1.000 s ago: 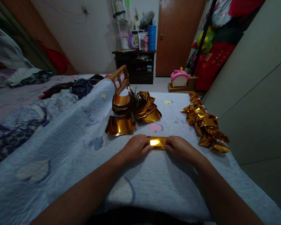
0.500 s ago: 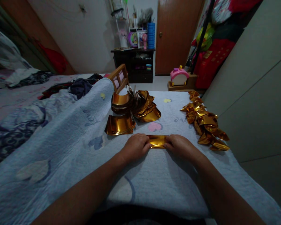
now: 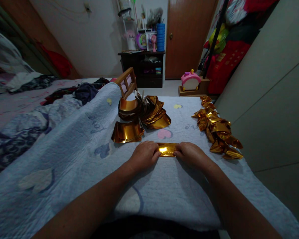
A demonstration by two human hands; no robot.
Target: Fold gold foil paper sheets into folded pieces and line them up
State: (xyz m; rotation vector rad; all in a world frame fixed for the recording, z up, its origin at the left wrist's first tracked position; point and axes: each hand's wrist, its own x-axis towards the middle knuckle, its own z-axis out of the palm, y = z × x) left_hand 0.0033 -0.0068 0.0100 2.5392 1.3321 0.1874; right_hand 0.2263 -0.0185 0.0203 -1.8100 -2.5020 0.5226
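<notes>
A folded strip of gold foil paper (image 3: pixel 167 149) lies flat on the pale blue quilt (image 3: pixel 94 166) in front of me. My left hand (image 3: pixel 145 154) presses its left end and my right hand (image 3: pixel 190 154) presses its right end, fingers curled over the strip. Just beyond, a stack of flat gold sheets (image 3: pixel 127 132) lies to the left, with a fanned heap of curled gold sheets (image 3: pixel 146 112) behind it. Several folded gold pieces (image 3: pixel 218 130) lie in a row at the right.
A small wooden chair back (image 3: pixel 126 82) rises behind the heap. A grey wardrobe wall (image 3: pixel 271 99) borders the quilt on the right. Rumpled clothes and bedding (image 3: pixel 27 109) fill the left. A dark cabinet (image 3: pixel 143 68), a door and a pink toy (image 3: pixel 190 81) stand across the floor.
Both hands stay on the gold strip; my fingers have slid slightly inward along it, covering more of its ends. The view has shifted up a little.
</notes>
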